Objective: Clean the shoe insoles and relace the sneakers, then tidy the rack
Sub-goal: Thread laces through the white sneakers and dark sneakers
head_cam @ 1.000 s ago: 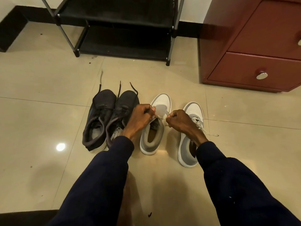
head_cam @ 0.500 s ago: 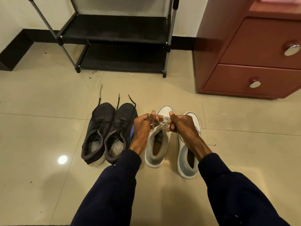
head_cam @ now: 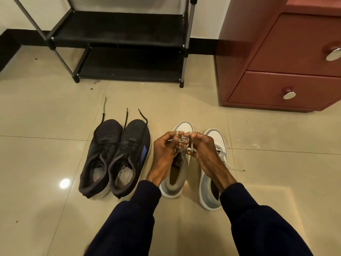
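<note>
Two white-and-grey sneakers stand side by side on the tiled floor, the left one [head_cam: 175, 182] and the right one [head_cam: 214, 189]. My left hand [head_cam: 164, 150] and my right hand [head_cam: 203, 146] meet above the left white sneaker, each pinching a strand of its grey lace [head_cam: 184, 146], which loops between the fingers. The right white sneaker's lace end [head_cam: 238, 169] trails on the floor. To the left sits a pair of dark sneakers [head_cam: 114, 157] with loose black laces stretched forward.
A black two-shelf shoe rack [head_cam: 118, 43] stands against the wall ahead, its shelves bare. A dark red drawer cabinet [head_cam: 280, 58] with metal knobs stands at the right. Small dirt specks lie on the floor near the rack.
My hands came together from apart, and the lace between them now forms a loop. The view has tilted up slightly, showing more of the rack and cabinet.
</note>
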`<state>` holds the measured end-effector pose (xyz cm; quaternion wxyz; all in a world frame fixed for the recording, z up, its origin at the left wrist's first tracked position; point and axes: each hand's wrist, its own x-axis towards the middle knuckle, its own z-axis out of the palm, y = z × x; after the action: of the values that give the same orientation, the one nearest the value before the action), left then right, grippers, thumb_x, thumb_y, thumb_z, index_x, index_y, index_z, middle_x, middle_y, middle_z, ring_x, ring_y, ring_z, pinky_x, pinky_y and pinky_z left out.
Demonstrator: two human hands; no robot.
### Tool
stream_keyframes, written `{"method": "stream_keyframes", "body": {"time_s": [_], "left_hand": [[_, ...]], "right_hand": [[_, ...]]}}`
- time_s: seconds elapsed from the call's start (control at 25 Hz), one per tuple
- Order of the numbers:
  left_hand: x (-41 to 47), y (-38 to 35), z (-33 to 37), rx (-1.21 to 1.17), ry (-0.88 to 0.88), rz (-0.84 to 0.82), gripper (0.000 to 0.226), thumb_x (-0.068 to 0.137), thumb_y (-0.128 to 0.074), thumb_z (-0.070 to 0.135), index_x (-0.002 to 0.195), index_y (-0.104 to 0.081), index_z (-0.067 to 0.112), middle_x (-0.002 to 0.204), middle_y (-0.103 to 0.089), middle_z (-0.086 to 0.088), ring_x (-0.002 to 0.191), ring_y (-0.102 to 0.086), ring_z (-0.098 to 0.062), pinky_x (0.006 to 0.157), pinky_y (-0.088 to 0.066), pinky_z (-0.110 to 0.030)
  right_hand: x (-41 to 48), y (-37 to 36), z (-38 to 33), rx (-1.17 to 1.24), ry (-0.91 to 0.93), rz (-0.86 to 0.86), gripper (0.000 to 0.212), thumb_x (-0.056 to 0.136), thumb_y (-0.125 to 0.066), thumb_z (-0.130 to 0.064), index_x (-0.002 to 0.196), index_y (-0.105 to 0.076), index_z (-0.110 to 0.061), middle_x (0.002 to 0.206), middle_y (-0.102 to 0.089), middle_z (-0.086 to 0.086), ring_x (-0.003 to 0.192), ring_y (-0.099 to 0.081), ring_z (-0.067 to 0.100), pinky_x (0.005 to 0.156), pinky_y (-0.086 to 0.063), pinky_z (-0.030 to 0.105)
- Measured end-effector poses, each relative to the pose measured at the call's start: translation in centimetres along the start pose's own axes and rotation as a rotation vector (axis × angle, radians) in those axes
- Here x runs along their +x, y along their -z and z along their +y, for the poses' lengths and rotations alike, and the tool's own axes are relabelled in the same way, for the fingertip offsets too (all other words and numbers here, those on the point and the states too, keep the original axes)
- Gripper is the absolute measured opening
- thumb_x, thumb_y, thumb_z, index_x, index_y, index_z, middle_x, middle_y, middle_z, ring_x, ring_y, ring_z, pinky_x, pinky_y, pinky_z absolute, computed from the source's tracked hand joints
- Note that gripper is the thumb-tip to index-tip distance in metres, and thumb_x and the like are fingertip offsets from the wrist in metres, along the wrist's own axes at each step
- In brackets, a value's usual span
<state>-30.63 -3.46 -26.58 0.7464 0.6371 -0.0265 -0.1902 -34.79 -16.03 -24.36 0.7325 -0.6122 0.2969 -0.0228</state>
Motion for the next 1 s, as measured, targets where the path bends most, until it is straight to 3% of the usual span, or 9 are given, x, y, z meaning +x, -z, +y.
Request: {"method": "stream_keyframes", "body": {"time_s": [0.12, 0.28, 0.36, 0.56, 0.8, 0.88, 1.0], "left_hand": [[0.2, 0.4, 0.0, -0.039, 0.007, -0.041, 0.024, 0.103, -0.059, 0.012, 0.122, -0.070, 0.003, 0.112, -0.075, -0.016, 0.099, -0.074, -0.031, 0.084, -0.063, -0.045], [0.6, 0.5, 0.1, -0.018, 0.017, 0.019, 0.018, 0.092, -0.070, 0.001, 0.107, -0.077, 0.008, 0.104, -0.078, -0.015, 0.099, -0.074, -0.037, 0.090, -0.060, -0.048], [0.8, 0.6, 0.2, -0.062, 0.071, 0.056, 0.017, 0.086, -0.075, -0.001, 0.102, -0.076, 0.004, 0.101, -0.077, -0.018, 0.096, -0.075, -0.038, 0.091, -0.060, -0.048], [1.6, 1.3, 0.1, -0.001, 0.061, 0.012, 0.015, 0.086, -0.077, 0.000, 0.101, -0.076, 0.003, 0.100, -0.077, -0.019, 0.094, -0.076, -0.036, 0.089, -0.061, -0.043], [1.8, 0.8, 0.5, 0.005, 0.033, -0.087, 0.015, 0.085, -0.076, -0.004, 0.095, -0.078, 0.007, 0.096, -0.078, -0.014, 0.088, -0.076, -0.028, 0.082, -0.062, -0.034], [1.9, 0.9, 0.6, -0.012, 0.069, -0.064, 0.019, 0.082, -0.078, -0.006, 0.098, -0.077, 0.004, 0.095, -0.077, -0.016, 0.086, -0.075, -0.029, 0.078, -0.062, -0.033], [2.2, 1.1, 0.9, -0.027, 0.144, -0.001, 0.040, 0.078, -0.081, -0.007, 0.116, -0.069, 0.002, 0.101, -0.076, -0.013, 0.090, -0.076, -0.026, 0.075, -0.062, -0.029]], "right_hand": [[0.1, 0.1, -0.2, 0.017, 0.014, -0.040, 0.026, 0.104, -0.047, -0.013, 0.110, -0.072, -0.011, 0.075, -0.066, 0.000, 0.066, -0.065, 0.011, 0.059, -0.052, 0.026], [0.0, 0.4, -0.3, 0.013, 0.104, 0.033, 0.013, 0.096, -0.062, -0.008, 0.106, -0.068, -0.002, 0.075, -0.069, 0.012, 0.061, -0.063, 0.016, 0.056, -0.050, 0.028], [-0.2, 0.2, -0.3, 0.042, 0.117, 0.112, 0.019, 0.091, -0.071, -0.010, 0.104, -0.064, 0.001, 0.075, -0.072, 0.013, 0.058, -0.065, 0.015, 0.054, -0.052, 0.025], [0.1, 0.3, 0.1, -0.015, 0.132, 0.221, 0.005, 0.087, -0.072, -0.003, 0.092, -0.074, -0.004, 0.081, -0.076, 0.013, 0.066, -0.071, 0.019, 0.063, -0.057, 0.026], [-0.1, -0.3, 0.2, -0.046, 0.164, 0.240, 0.012, 0.084, -0.072, 0.004, 0.090, -0.072, -0.006, 0.082, -0.075, 0.012, 0.073, -0.074, 0.023, 0.067, -0.061, 0.029], [-0.1, -0.5, 0.3, -0.073, 0.198, 0.260, 0.013, 0.082, -0.075, 0.002, 0.090, -0.068, -0.006, 0.080, -0.074, 0.013, 0.071, -0.074, 0.024, 0.067, -0.062, 0.033], [-0.2, -0.8, 0.2, -0.159, 0.259, 0.261, 0.017, 0.082, -0.076, 0.000, 0.090, -0.063, -0.009, 0.080, -0.074, 0.010, 0.068, -0.074, 0.019, 0.064, -0.061, 0.033]]}}
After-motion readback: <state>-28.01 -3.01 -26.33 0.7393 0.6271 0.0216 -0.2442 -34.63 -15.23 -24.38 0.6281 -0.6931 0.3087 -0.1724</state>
